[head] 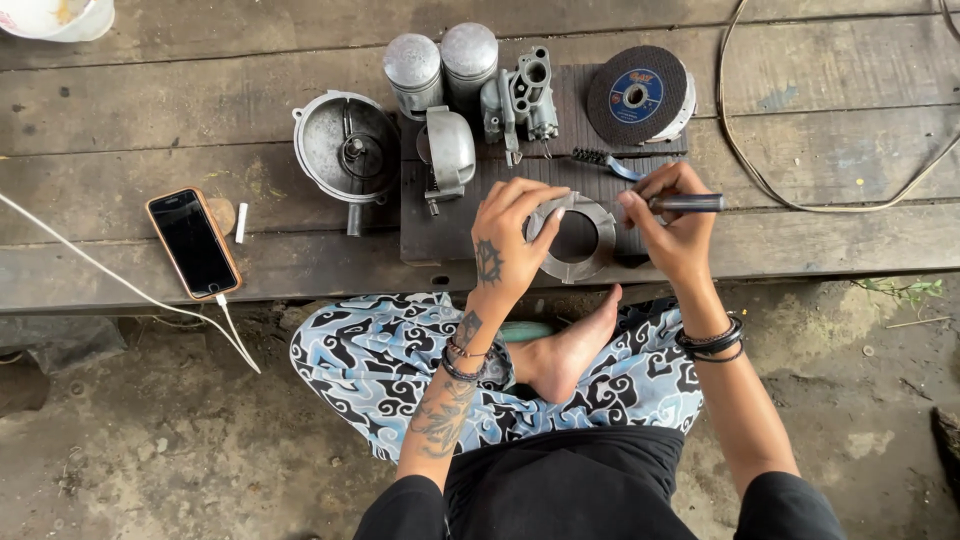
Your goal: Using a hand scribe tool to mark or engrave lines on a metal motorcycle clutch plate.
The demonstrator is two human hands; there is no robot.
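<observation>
A flat grey metal ring [590, 262] with a wide round hole lies on a dark mat [440, 235] at the front of the wooden platform. My left hand [512, 232] grips its left rim with curled fingers. My right hand [672, 222] is closed around a dark-handled tool [690, 203], its tip at the ring's upper right edge. I sit cross-legged in patterned blue trousers, one bare foot [572, 350] below the ring.
On the mat stand two grey pistons [440, 62], a carburettor [522, 100], a domed metal cover [450, 150], a wire brush [605, 160] and a cutting disc [640, 95]. A round bowl-shaped casing [345, 150], a charging phone [194, 243] and a looping cable [760, 170] lie around.
</observation>
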